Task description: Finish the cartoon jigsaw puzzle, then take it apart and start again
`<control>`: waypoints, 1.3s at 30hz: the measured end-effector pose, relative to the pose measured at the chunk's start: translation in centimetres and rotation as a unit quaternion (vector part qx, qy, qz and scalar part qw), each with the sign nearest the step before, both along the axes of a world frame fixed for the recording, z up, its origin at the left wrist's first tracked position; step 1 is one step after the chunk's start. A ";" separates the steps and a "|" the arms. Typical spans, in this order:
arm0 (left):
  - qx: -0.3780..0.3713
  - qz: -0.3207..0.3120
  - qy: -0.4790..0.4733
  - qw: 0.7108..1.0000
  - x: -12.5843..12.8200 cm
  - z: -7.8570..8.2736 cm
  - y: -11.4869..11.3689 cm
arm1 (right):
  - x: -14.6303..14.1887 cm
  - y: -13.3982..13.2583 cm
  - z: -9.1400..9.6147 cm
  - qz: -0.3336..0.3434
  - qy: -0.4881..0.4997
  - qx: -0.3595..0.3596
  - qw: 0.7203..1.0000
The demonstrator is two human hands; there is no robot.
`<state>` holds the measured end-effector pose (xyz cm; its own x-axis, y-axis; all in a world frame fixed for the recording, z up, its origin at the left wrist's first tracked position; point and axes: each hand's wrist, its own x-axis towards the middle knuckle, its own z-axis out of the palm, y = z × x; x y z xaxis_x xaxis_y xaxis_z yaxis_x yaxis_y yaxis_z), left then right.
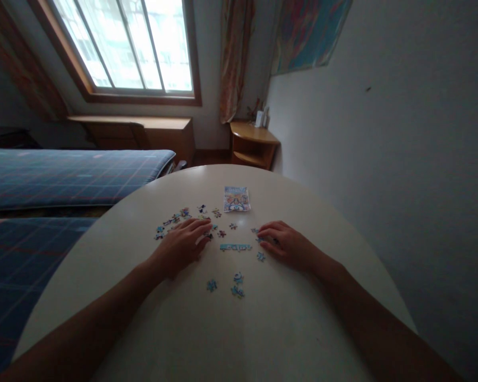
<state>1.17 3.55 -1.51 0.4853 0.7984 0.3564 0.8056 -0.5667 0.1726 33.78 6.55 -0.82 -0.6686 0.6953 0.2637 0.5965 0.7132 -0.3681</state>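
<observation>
Both my hands rest on a round white table (263, 329) among small blue jigsaw pieces. My left hand (183, 245) lies flat, fingers stretched toward loose pieces (175, 218) at the table's left middle, fingertips touching a piece. My right hand (289, 244) has its fingers curled down over a piece by its fingertips; whether it grips the piece is unclear. Between the hands lies a short joined strip of pieces (235, 247). Three single pieces (237, 277) lie nearer to me. A small picture card (236, 199) lies farther back.
A bed with a blue plaid cover (63, 175) stands at the left. A wooden corner shelf (253, 143) and a low cabinet (143, 132) sit under the window. A white wall runs along the right.
</observation>
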 end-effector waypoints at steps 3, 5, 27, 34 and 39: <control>-0.015 -0.006 0.017 1.000 0.0 -0.7 0.4 | 0.0 -0.1 0.0 0.000 -0.002 0.005 1.000; -0.024 -0.014 0.027 0.999 0.0 -0.6 0.4 | 0.0 -0.1 0.0 -0.001 -0.002 0.006 1.000; 0.009 0.052 -0.020 0.998 1.8 -0.4 1.0 | -1.5 -1.3 0.6 0.044 -0.021 -0.003 0.999; -0.001 0.120 -0.009 0.993 1.5 -0.6 1.4 | -1.9 -1.4 0.3 0.056 -0.036 -0.004 0.998; -0.031 0.127 -0.034 0.991 1.3 -0.7 1.5 | -1.5 -1.5 1.0 0.047 -0.010 -0.008 0.999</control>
